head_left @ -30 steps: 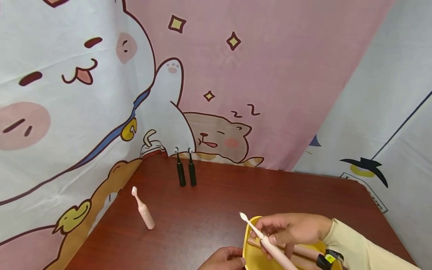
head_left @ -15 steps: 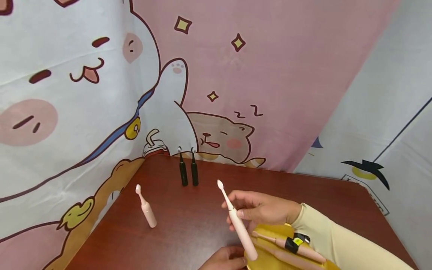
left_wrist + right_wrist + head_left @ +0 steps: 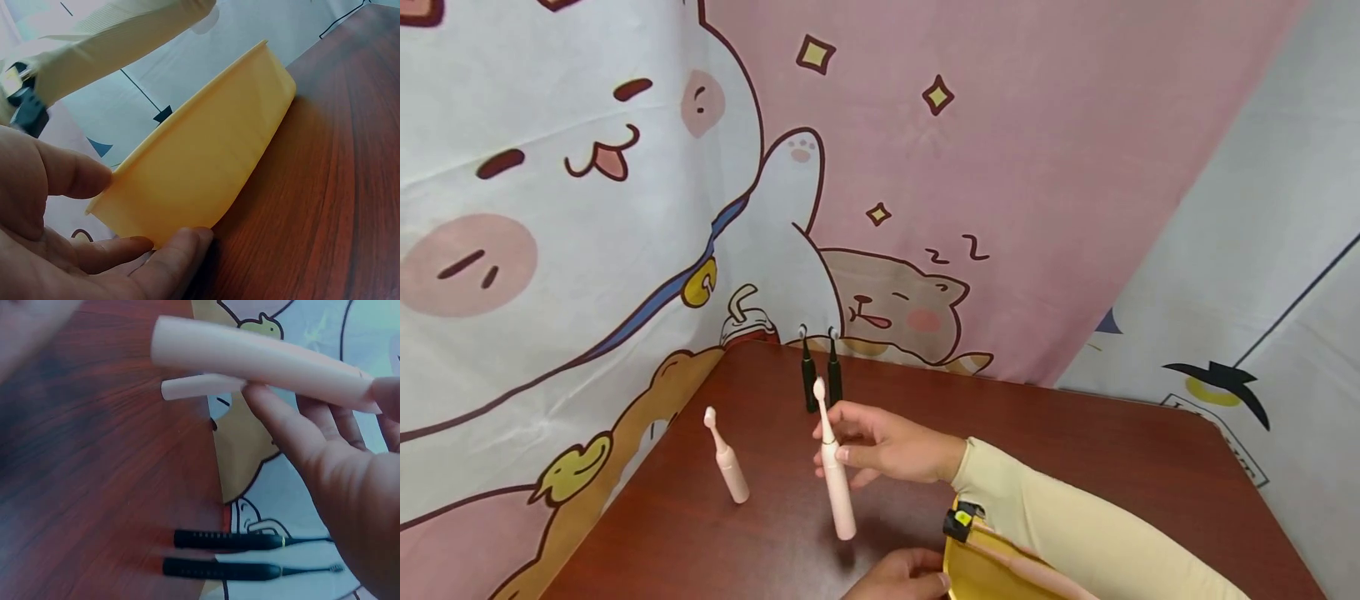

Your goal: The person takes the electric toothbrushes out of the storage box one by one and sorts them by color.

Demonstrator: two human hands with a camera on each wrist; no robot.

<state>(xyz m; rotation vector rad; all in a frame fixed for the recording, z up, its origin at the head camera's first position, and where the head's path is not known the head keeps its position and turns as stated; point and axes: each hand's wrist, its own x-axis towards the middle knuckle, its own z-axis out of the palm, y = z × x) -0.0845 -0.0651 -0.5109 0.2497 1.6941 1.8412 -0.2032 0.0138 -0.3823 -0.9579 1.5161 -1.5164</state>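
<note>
My right hand (image 3: pixel 887 446) pinches a pale pink electric toothbrush (image 3: pixel 839 500) by the upper handle, brush head up. It hangs nearly upright above the table, its base apart from the tabletop in the right wrist view. A second pink electric toothbrush (image 3: pixel 732 475) stands on the table to the left. Behind the held one stand two black electric toothbrushes (image 3: pixel 225 570), partly covered by it in the head view. My left hand (image 3: pixel 902 575) grips the near left corner of a yellow bin (image 3: pixel 200 150), thumb at the rim and fingers low on its wall.
Inside the bin lies at least one more pink toothbrush (image 3: pixel 1030 571), partly hidden under the right sleeve (image 3: pixel 1075 521). The dark red wooden table (image 3: pixel 1037 425) ends against a cartoon-print cloth (image 3: pixel 1037 208) at the back and sides.
My right hand has lifted the pink toothbrush out of the bin and carried it left, turning it more upright. The left hand has stayed at the bin.
</note>
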